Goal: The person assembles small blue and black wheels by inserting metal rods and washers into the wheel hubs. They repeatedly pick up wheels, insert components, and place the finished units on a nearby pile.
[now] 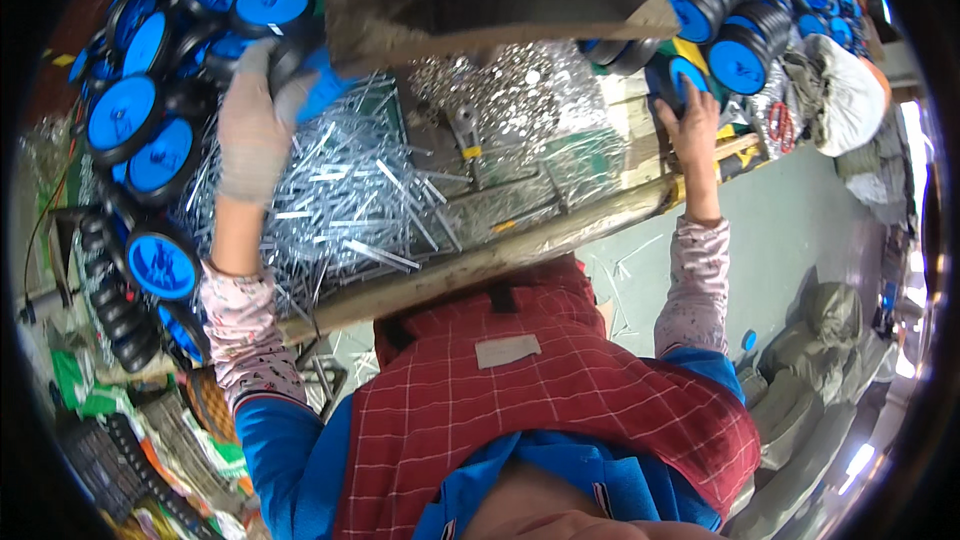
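Observation:
My left hand [256,130], in a pale knit glove, is at the far left of the bench. Its fingers are closed on a blue wheel [325,87] with a black tyre, slightly blurred and partly covered by the hand. Below it spreads a heap of thin shiny metal pins [335,202]. Over on the right, my bare right hand [692,130] grips another blue wheel [684,74] with a black tyre, its fingers over the hub. That wheel is beside a row of stacked wheels [738,64].
A dark metal machine part [490,20] overhangs the bench's middle. Under it lie small shiny metal pieces [520,90] and a wrench-like tool [466,135]. Blue wheels [124,115] pile up at left. The wooden bench edge [480,270] runs before me; grey sacks [815,370] are at right.

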### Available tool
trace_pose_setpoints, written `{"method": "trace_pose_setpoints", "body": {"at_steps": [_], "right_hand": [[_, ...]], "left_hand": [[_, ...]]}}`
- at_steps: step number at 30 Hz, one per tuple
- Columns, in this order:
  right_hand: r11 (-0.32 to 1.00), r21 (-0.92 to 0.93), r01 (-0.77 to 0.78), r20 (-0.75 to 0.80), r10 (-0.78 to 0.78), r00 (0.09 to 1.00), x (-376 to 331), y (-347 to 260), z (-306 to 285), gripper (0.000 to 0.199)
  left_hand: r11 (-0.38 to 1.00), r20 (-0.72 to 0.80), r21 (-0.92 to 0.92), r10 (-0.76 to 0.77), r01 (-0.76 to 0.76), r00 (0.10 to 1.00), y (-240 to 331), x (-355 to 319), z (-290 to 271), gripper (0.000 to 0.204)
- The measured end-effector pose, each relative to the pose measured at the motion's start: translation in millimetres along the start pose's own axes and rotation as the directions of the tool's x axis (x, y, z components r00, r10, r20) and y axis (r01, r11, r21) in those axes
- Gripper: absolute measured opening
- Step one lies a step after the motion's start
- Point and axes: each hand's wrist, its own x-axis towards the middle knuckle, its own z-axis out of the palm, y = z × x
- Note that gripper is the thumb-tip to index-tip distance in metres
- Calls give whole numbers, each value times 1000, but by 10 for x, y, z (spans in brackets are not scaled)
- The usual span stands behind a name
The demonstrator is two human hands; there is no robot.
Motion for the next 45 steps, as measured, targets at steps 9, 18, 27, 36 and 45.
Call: {"method": "trace_pose_setpoints", "body": {"at_steps": [9, 18, 27, 36, 45], "right_hand": [[-208, 800, -563, 590, 107, 800, -572, -1740, -525, 59], [-433, 683, -589, 571, -187, 799, -527, -2028, -562, 57], [124, 860, -495, 496, -435, 752, -357, -2028, -454, 41], [731, 677, -82, 281, -154, 947, -136, -2277, 61, 17], [525, 830, -189, 232, -16, 973, 86, -2435, -38, 11]], "left_hand": [[849, 318, -513, 324, -125, 891, 994, -1458, 452, 69], [816, 399, -578, 257, 24, 880, 1046, -1527, 486, 63], [807, 304, -578, 349, -119, 886, 684, -1812, 600, 47], [808, 275, -584, 289, -80, 917, 490, -1969, 632, 54], [813, 364, -582, 254, 6, 896, 530, -1885, 633, 55]]}}
